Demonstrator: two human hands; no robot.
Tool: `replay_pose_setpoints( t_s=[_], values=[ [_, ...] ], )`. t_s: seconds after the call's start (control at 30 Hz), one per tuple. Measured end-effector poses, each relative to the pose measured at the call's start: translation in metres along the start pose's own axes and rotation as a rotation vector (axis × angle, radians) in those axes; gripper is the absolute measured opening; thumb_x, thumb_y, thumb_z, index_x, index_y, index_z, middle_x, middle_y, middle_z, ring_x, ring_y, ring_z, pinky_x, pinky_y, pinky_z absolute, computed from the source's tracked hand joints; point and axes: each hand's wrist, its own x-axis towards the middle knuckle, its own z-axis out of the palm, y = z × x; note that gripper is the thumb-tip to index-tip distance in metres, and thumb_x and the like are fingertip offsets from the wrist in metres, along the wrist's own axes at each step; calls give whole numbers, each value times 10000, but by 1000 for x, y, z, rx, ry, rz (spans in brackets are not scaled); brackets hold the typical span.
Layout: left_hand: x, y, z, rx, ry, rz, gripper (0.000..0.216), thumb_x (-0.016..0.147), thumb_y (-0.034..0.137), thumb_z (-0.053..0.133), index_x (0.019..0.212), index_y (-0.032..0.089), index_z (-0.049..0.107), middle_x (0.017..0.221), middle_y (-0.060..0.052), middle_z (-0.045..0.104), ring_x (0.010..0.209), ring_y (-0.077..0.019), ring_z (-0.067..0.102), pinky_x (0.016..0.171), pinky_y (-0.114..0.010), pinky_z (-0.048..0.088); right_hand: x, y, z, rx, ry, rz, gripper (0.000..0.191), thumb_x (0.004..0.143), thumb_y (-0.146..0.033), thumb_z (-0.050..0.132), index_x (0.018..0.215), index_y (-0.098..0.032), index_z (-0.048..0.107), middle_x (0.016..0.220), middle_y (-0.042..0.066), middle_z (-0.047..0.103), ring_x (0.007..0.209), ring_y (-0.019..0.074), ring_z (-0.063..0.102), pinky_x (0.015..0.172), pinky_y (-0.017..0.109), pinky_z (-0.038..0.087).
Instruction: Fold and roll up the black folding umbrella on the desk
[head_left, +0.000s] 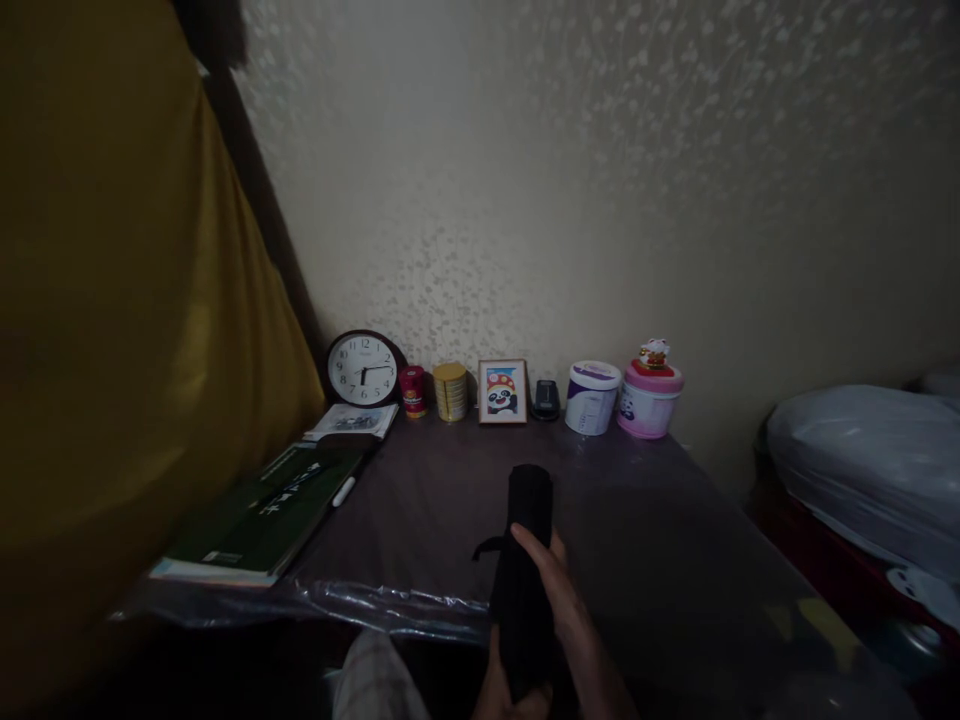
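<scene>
A black folded umbrella [525, 600] stands out over the table's front edge, its far end tilted toward the wall. A short black strap [489, 546] sticks out loose from its left side. Low in the view, my left hand [504, 698] is wrapped round the near end of the umbrella. My right hand [561, 592] is closed on its right side, with a finger lying over the top of the cloth. Parts of the fingers of both hands are hidden behind the umbrella.
A dark table [435, 500] has a clear plastic cover. Along the wall stand a clock [363, 368], red tin [412, 392], yellow canister [451, 392], framed panda picture [502, 392] and two tubs [592, 398]. Green book [262, 510] and white pen [344, 491] lie left, beside a yellow curtain [150, 330].
</scene>
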Motion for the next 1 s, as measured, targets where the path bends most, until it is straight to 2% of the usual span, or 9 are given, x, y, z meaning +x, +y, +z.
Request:
replay_pose_setpoints(
  t_s=[0.13, 0.23, 0.37, 0.43, 0.5, 0.63, 0.77, 0.87, 1.0],
  values=[
    [3, 2, -9, 498, 24, -76, 904, 703, 200, 536, 1369, 31, -51, 1068, -173, 621, 930, -206, 610, 774, -256, 421, 17, -7, 19, -54, 77, 16, 568, 613, -432, 669, 1100, -180, 520, 922, 37, 637, 877, 225, 597, 740, 297, 471],
    [4, 7, -17, 649, -2, -62, 887, 731, 207, 500, 1370, 46, -94, 1003, -167, 647, 861, -214, 632, 719, -265, 416, 18, -5, 23, -32, 103, 43, 558, 608, -441, 666, 1068, -156, 529, 796, 22, 631, 740, 213, 608, 625, 285, 477],
    [2, 13, -21, 279, -129, 27, 967, 693, 339, 577, 1380, 126, -69, 914, -82, 660, 733, -154, 625, 640, -218, 426, 16, 8, 14, 34, 111, 57, 485, 614, -461, 654, 1029, -225, 568, 873, 7, 646, 801, 203, 609, 658, 268, 481],
    [1, 14, -18, 85, -185, -20, 1019, 678, 432, 588, 1371, 115, -87, 722, -15, 648, 554, -109, 571, 543, -190, 407, 17, 14, 10, 40, 119, 109, 450, 601, -471, 655, 988, -249, 594, 898, 9, 652, 838, 212, 607, 660, 268, 487],
    [1, 12, -16, 34, -162, -89, 1038, 684, 458, 568, 1358, 73, -122, 681, -3, 635, 473, -92, 521, 476, -180, 381, 18, 17, 8, 33, 103, 143, 423, 590, -478, 656, 942, -248, 613, 853, 12, 657, 826, 220, 610, 645, 273, 491],
    [4, 6, -17, 316, -28, 33, 908, 700, 229, 527, 1373, 55, -57, 1058, -130, 616, 823, -149, 616, 719, -208, 432, 19, 13, 11, 10, 89, 67, 485, 557, -457, 690, 963, -209, 597, 789, 6, 651, 781, 216, 610, 653, 281, 484],
    [1, 13, -30, 563, -60, 64, 885, 717, 146, 491, 1384, 145, -90, 1080, -102, 625, 951, -177, 603, 787, -244, 419, 18, 11, 14, 24, 99, 54, 530, 558, -450, 699, 999, -184, 577, 808, 7, 645, 749, 201, 610, 651, 274, 478],
    [-2, 28, -36, 347, -113, 71, 974, 694, 246, 588, 1383, 172, -97, 1165, -87, 584, 1042, -173, 561, 865, -256, 412, 18, 15, 15, 85, 87, 105, 530, 578, -461, 681, 1025, -197, 574, 828, 5, 651, 763, 203, 616, 643, 273, 485],
    [-1, 43, -28, 8, -87, 156, 1065, 652, 406, 653, 1383, 192, -90, 1339, -90, 429, 1200, -183, 432, 966, -276, 370, 19, 17, 18, 106, 88, 78, 522, 584, -456, 675, 1033, -209, 579, 896, 8, 659, 815, 211, 619, 665, 268, 487]
  ],
)
